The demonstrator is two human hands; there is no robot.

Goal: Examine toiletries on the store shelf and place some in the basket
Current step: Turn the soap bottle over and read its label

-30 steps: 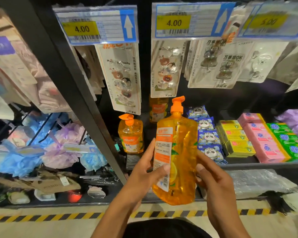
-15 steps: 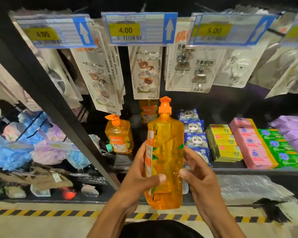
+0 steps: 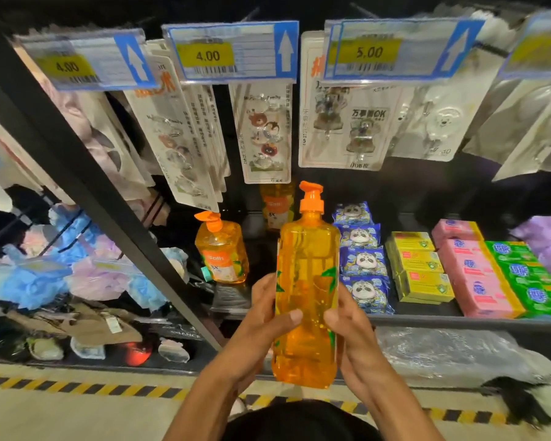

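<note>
A tall orange pump bottle [image 3: 306,272] of clear orange liquid stands upright in front of the shelf, held between both hands. My left hand [image 3: 264,316] grips its left side with the thumb across the front. My right hand [image 3: 347,326] grips the right side, thumb also on the front. The bottle's label is turned away, so only its edges show. A smaller orange pump bottle [image 3: 221,249] stands on the shelf to the left, and a third bottle [image 3: 275,206] sits behind. No basket is in view.
Panda-print packs [image 3: 361,259], yellow boxes [image 3: 419,268], pink [image 3: 474,275] and green soap bars [image 3: 525,278] fill the shelf to the right. Hook cards [image 3: 264,135] hang above under price tags [image 3: 233,52]. A black slanted post [image 3: 86,186] divides off bath sponges [image 3: 61,268] at left. Hazard-striped floor tape [image 3: 86,388] runs below.
Both hands have turned the bottle, so its label moved from the front round to the far side. The view has shifted to the right along the shelf.
</note>
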